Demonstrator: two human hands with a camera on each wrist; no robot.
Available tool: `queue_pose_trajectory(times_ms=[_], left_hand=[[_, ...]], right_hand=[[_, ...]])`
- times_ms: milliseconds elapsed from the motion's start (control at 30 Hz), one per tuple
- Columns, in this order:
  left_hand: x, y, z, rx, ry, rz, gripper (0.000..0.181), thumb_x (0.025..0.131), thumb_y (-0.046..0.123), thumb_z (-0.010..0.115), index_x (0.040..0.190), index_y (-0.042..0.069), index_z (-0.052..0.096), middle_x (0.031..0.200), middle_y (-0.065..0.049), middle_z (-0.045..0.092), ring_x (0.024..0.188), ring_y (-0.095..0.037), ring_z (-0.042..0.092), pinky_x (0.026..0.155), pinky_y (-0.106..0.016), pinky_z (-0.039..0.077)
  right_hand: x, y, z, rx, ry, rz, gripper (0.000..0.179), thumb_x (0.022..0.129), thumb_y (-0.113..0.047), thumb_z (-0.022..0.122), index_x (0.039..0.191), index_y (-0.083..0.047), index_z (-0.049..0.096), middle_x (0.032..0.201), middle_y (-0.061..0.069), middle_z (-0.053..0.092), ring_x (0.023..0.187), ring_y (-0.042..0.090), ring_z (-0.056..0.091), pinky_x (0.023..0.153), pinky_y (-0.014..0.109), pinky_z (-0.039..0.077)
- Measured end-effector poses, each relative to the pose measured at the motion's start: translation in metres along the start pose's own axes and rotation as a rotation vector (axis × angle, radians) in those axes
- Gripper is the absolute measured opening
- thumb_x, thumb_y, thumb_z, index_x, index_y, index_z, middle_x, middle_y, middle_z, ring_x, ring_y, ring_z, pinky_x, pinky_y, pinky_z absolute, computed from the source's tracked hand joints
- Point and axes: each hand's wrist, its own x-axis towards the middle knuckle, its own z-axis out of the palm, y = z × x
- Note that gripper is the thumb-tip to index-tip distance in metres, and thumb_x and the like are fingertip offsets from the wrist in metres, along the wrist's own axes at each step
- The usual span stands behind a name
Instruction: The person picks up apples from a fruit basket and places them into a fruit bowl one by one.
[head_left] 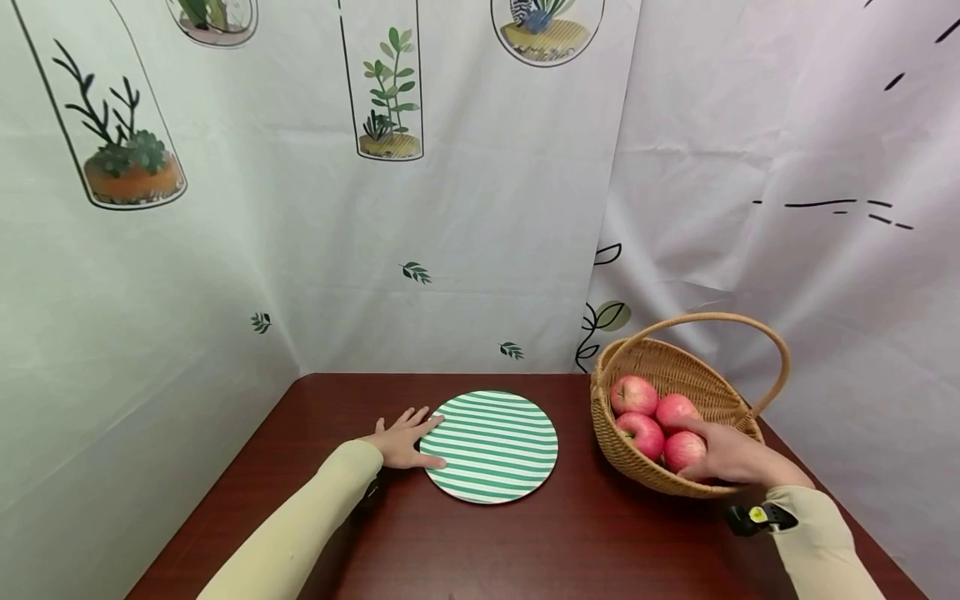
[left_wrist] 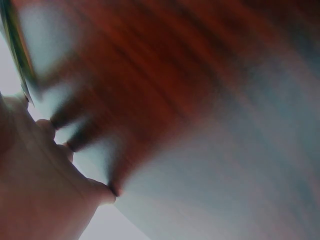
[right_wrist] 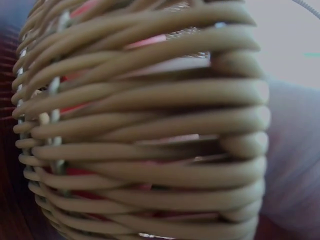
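Right grip round apple; left grip spread, touching striped disc — dark-red tabletop, plant-print white curtain.

A dark red-brown surface runs back to creased white cloth that hangs behind it and along both sides. Printed on the cloth are outlined jars of plants near the top, three small green sprigs lower down, a black-lined vine with a green leaf, and black dashes toward the right.
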Motion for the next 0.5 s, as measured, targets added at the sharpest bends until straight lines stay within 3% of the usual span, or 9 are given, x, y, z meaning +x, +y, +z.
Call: queue_pose_trajectory(times_ms=[167,367,500], left_hand=[[0.0037,-0.0037,0.0033,0.006,0.000,-0.009,0.098,0.083,0.079,0.058,0.162,0.034,0.022,0.171,-0.007,0.010,0.157,-0.035,0.006,0.112,-0.078,0.002],[0.0048,-0.0047,0.0044,0.012,0.004,-0.009,0.099,0.082,0.081,0.057,0.162,0.035,0.021,0.171,-0.007,0.009,0.157,-0.035,0.006,0.112,-0.078,0.002],[0.0027,-0.0028,0.0027,0.001,0.004,-0.007,0.098,0.082,0.079,0.059,0.162,0.035,0.022,0.170,-0.008,0.010,0.157,-0.036,0.007,0.112,-0.078,0.002]], right_hand=[[0.0004,-0.0009,-0.0004,-0.015,0.019,-0.032,0.076,0.070,-0.036,0.087,0.135,-0.008,0.061,0.100,0.002,0.069,0.090,0.017,0.062,0.076,0.031,0.050],[-0.0009,-0.0008,-0.0027,-0.012,0.002,-0.005,0.072,0.072,-0.039,0.086,0.133,-0.009,0.062,0.099,0.001,0.069,0.089,0.016,0.062,0.075,0.031,0.049],[-0.0007,0.0001,-0.0050,0.074,-0.043,0.024,0.064,0.074,-0.035,0.084,0.129,-0.011,0.063,0.097,0.000,0.068,0.088,0.015,0.061,0.074,0.027,0.049]])
